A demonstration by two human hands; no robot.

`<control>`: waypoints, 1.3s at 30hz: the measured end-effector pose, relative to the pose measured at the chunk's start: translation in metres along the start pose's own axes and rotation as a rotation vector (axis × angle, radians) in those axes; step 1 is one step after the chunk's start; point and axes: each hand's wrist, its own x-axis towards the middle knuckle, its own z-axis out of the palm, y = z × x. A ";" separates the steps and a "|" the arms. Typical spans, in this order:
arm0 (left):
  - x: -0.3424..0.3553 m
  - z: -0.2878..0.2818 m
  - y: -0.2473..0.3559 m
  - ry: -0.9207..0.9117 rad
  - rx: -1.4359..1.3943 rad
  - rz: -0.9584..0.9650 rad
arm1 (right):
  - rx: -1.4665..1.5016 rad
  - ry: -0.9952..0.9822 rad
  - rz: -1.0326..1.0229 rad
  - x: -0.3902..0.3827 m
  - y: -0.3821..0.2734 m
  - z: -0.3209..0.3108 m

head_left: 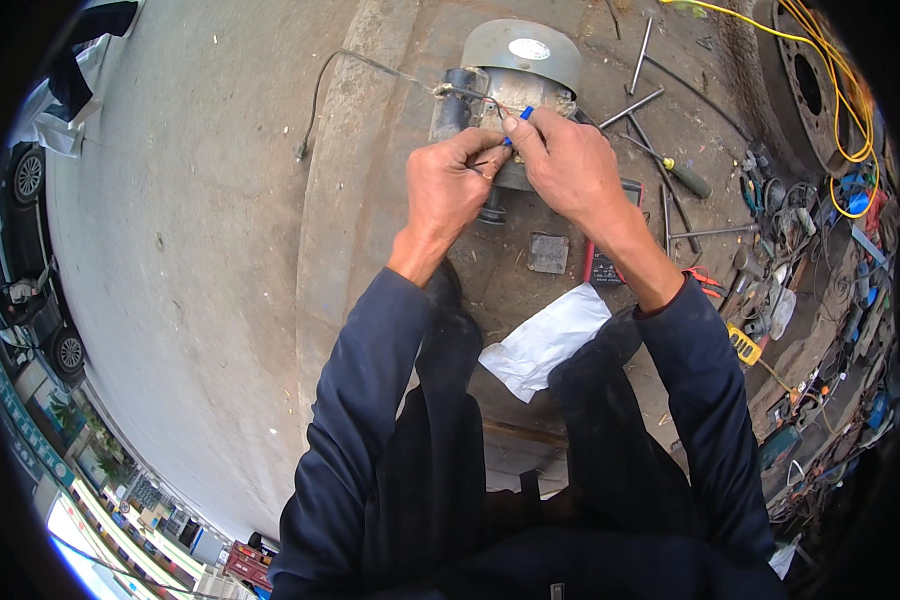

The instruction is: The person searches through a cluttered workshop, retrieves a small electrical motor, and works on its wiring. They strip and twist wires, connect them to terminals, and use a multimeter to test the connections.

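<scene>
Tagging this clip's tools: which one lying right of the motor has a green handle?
The screwdriver, to the right of the right hand: only its handle is green; the nearby rods look plain grey.

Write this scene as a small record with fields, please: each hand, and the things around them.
Left hand: fingers bent, close to the right hand; grip unclear
Right hand: holds a small blue object, kind unclear
Beyond the hands: grey metal machine with rounded cover
Left of machine: thin dark cable on the ground
Right side: screwdriver with green and yellow handle
Nearer the person: creased white sheet; red-and-black meter, partly hidden by the right forearm
</scene>
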 end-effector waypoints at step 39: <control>0.004 0.001 -0.004 -0.028 0.115 0.184 | 0.206 0.054 -0.089 -0.013 0.002 -0.001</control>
